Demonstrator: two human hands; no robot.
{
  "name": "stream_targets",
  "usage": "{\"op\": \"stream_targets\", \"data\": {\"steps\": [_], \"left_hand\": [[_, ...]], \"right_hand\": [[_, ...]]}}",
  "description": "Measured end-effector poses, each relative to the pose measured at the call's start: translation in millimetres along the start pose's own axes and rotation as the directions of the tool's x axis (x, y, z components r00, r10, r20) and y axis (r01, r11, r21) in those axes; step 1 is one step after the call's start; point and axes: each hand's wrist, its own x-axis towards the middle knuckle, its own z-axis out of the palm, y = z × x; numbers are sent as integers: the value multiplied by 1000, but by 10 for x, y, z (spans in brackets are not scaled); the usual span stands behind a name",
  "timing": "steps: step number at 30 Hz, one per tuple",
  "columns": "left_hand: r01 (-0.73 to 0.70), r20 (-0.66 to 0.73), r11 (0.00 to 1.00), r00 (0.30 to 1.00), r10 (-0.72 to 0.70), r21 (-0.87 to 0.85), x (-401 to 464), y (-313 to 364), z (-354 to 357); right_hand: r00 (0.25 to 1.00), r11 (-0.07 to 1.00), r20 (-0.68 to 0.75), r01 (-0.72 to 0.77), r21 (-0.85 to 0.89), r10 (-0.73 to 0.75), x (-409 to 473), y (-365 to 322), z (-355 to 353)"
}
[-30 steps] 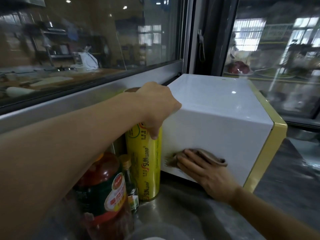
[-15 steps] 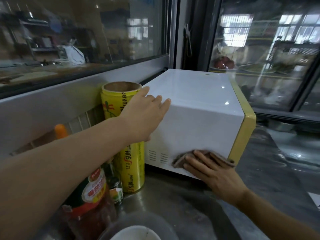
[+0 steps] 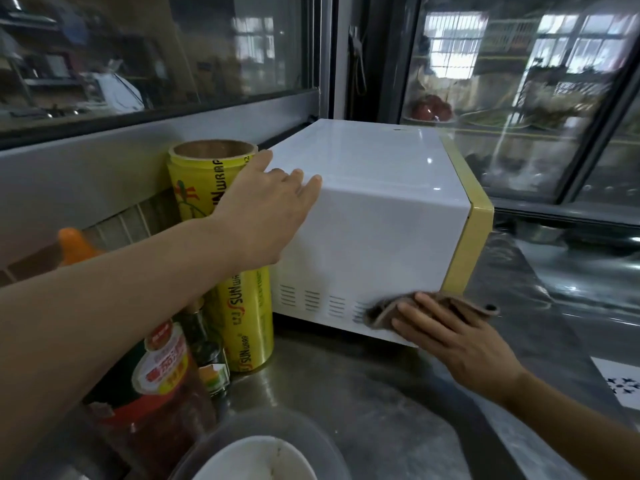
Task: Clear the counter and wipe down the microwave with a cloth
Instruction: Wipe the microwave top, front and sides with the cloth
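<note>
A white microwave (image 3: 374, 216) with a yellow front frame stands on the steel counter (image 3: 363, 403), its left side wall facing me. My right hand (image 3: 446, 330) presses a brown cloth (image 3: 460, 306) flat against the lower front corner of that side wall, beside the vent slots. My left hand (image 3: 266, 209) rests with straight fingers on the microwave's upper rear edge, in front of a tall yellow roll of cling wrap (image 3: 221, 244).
Left of the microwave stand a sauce jar with a red label (image 3: 162, 382), a small dark bottle (image 3: 204, 355) and an orange-capped bottle (image 3: 74, 244). A bowl (image 3: 256, 455) sits at the bottom edge. Glass panes run behind and to the right.
My right hand has slid the cloth along the bottom of the side wall toward the yellow front. My left hand has let go of the cling wrap roll and lies flat on the microwave.
</note>
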Motion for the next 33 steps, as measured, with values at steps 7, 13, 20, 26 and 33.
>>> {"op": "stream_targets", "data": {"steps": [7, 13, 20, 26, 33], "left_hand": [[-59, -37, 998, 998, 60, 21, 26, -59, 3], [-79, -24, 997, 997, 79, 5, 44, -85, -11], [-72, 1, 997, 997, 72, 2, 38, -85, 8], [-55, 53, 998, 997, 54, 10, 14, -86, -53], [-48, 31, 999, 998, 48, 4, 11, -68, -39]], "right_hand": [[992, 993, 67, 105, 56, -109, 339, -386, 101], [993, 990, -24, 113, 89, -111, 1134, -785, 160], [984, 985, 50, 167, 39, -169, 1605, -987, 183], [961, 980, 193, 196, 31, -198, 1656, -997, 143], [997, 984, -11, 83, 156, -82, 939, -667, 74]]}}
